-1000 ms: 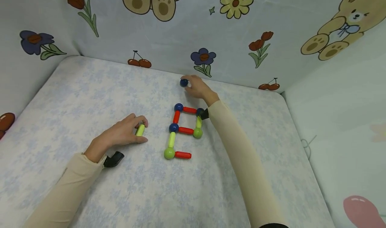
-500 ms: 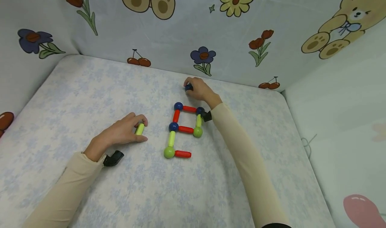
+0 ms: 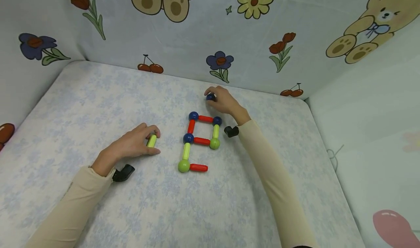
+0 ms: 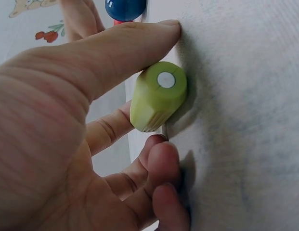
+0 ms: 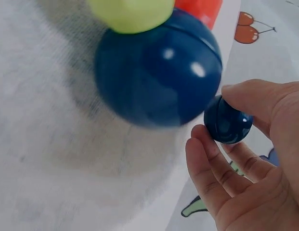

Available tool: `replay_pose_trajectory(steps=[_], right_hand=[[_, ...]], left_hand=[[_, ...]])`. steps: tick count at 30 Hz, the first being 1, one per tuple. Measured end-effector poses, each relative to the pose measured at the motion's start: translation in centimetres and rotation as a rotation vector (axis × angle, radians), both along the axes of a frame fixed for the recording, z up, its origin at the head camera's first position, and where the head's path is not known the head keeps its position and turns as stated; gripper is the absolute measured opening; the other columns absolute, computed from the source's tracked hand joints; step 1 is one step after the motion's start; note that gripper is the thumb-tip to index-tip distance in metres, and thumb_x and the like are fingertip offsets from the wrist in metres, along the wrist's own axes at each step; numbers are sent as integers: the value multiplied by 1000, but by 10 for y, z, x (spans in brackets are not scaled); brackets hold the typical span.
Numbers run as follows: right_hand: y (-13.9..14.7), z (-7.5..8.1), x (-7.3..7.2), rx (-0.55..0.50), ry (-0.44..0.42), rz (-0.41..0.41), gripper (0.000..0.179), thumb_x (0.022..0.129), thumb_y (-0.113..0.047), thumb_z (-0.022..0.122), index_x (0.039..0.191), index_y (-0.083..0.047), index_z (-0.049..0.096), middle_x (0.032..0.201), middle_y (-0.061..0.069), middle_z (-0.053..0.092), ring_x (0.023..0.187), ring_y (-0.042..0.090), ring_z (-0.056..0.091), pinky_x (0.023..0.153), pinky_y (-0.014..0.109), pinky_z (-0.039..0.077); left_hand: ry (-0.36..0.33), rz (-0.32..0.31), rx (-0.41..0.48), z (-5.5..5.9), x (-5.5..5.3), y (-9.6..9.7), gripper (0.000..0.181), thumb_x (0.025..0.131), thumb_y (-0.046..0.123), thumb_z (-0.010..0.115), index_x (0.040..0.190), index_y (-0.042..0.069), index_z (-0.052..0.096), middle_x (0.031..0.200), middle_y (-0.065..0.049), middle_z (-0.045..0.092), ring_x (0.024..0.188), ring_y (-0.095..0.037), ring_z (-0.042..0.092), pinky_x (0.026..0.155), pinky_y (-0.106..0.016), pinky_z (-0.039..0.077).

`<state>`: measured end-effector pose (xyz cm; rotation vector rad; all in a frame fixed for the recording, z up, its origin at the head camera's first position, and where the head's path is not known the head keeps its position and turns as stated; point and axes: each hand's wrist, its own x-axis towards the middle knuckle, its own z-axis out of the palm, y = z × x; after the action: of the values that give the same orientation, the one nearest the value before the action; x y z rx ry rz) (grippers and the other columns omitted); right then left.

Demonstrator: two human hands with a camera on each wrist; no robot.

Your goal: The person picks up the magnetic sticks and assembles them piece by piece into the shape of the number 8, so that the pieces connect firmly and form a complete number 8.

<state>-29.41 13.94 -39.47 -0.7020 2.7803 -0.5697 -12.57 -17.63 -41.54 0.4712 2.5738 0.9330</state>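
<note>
My left hand (image 3: 132,142) rests low over the table with thumb and fingers curved round a yellow-green magnetic rod (image 3: 151,141). In the left wrist view the rod's (image 4: 159,98) end shows a white disc, with the thumb along its upper side. Beyond the frame of rods, my right hand (image 3: 226,102) pinches a dark blue ball (image 5: 227,122) between thumb and fingertips. Between the hands lies a shape of balls and rods: a square with a blue ball (image 3: 217,121) at its upper right, a green ball (image 3: 214,143) below that, and a tail ending in a red rod (image 3: 198,168).
The patterned tablecloth (image 3: 98,106) reaches back to a printed cloth wall (image 3: 183,40). Another cloth wall (image 3: 367,138) rises at the right. Black wrist cameras sit at both cuffs; the right one (image 3: 231,131) is close beside the square's right side.
My right hand has moved right and slightly nearer, carrying the blue ball away from the back edge. The left hand and the shape on the table stay put.
</note>
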Motion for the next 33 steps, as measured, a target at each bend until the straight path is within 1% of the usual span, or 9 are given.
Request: replay_pose_trajectory(steps=[4,10,14,20,23,26,30,33], right_hand=[[10,4,12,-12,20,17,33,99,-18,60,130,-8,62,125,16,56,100,29,53,92,42,47],[22,15,38,-72,41,49,33,98,-18,65,128,-5,64,124,15,55,100,28,58,90,40,53],[29,23,61,-109,53,72,34,97,-19,67,128,-6,64,125,13,56,99,26,60,89,39,55],[40,33,103,-161,37,114,33,95,-21,70,124,-5,64,122,9,58,93,22,61,87,43,56],[43,33,123,-160,28,127,33,93,-21,73,121,-7,65,118,8,59,90,20,62,84,45,57],[45,30,141,-141,-1,140,34,90,-21,76,120,-8,65,115,5,60,87,18,63,80,43,57],[44,23,161,-116,-48,164,32,89,-21,78,117,-10,65,111,2,59,87,17,62,77,40,57],[43,16,174,-107,-61,190,30,88,-21,78,114,-12,65,111,1,59,87,14,61,79,36,57]], left_hand=[[3,1,-2,0,1,0,42,84,30,82,114,13,58,99,-12,49,80,-23,48,66,-33,39],[-3,0,-2,1,1,0,42,84,30,81,114,13,57,100,-12,49,80,-23,48,66,-33,38],[-1,0,2,2,2,1,42,84,31,81,114,13,57,100,-12,49,81,-23,49,66,-33,39],[1,-1,8,1,2,1,42,84,31,81,114,13,57,99,-12,49,80,-23,48,66,-33,39],[2,-7,5,0,3,1,43,84,31,81,114,12,57,98,-12,48,79,-22,47,66,-33,39],[4,-8,-4,0,3,1,43,84,32,81,115,13,57,98,-12,48,78,-22,47,66,-33,39],[14,-5,-10,0,2,2,43,84,32,81,114,13,58,99,-12,49,79,-23,48,66,-34,39],[12,-7,-4,0,2,2,43,84,32,81,114,13,58,99,-12,49,79,-23,48,66,-34,39]])
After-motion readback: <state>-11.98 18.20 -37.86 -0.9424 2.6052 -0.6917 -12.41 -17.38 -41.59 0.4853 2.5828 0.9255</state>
